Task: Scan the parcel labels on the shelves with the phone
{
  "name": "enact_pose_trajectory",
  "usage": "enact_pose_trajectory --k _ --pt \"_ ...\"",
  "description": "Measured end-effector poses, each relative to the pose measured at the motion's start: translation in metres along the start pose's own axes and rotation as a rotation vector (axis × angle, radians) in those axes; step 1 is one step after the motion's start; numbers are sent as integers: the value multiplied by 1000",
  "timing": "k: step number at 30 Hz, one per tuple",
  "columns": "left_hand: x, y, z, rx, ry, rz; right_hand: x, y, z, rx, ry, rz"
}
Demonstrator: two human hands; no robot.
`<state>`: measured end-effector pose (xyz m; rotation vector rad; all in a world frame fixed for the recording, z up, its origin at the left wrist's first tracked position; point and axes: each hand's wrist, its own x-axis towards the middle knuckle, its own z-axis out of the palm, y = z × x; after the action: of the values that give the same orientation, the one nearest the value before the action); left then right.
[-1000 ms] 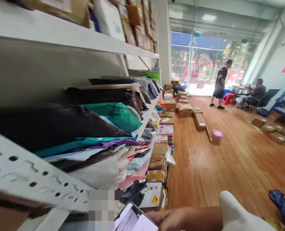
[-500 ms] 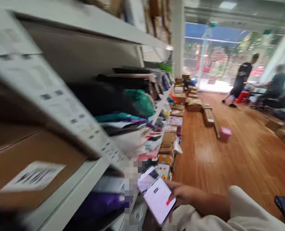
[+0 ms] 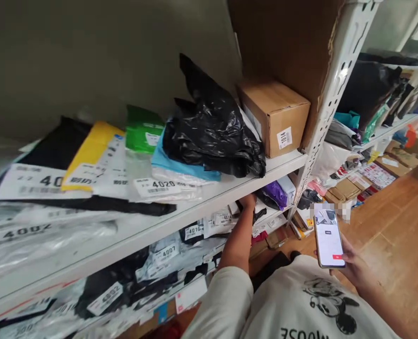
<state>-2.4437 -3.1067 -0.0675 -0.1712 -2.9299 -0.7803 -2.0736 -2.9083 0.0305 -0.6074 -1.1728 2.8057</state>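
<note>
In my right hand is a smartphone, its lit screen facing up, a thumb resting near a red button. My left hand reaches in under the upper shelf board, among packages on the shelf below. Its fingers are hidden, so what it touches I cannot make out. Close beside it lie a purple bag and a white-labelled packet. Above, on the upper shelf, sit a crumpled black plastic parcel, a brown carton labelled 1014 and a yellow mailer.
A perforated white rack post stands just right of the carton. More bagged parcels fill the neighbouring rack. Flattish boxes line the foot of the rack, beside the wooden floor.
My view has swung left and down from the room toward the shelves. My left arm now shows, reaching into the lower shelf. The phone stays in my right hand.
</note>
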Motion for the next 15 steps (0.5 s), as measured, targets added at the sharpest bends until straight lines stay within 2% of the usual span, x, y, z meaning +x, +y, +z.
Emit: enact_pose_trajectory --k 6,10,15 --pt "-18 -21 -5 42 67 0 19 -2 2 -96 -111 70" --pt "-28 -36 -8 26 84 24 24 2 2 -79 -173 93" --pt "-34 -38 -15 29 40 19 27 4 3 -75 -227 127"
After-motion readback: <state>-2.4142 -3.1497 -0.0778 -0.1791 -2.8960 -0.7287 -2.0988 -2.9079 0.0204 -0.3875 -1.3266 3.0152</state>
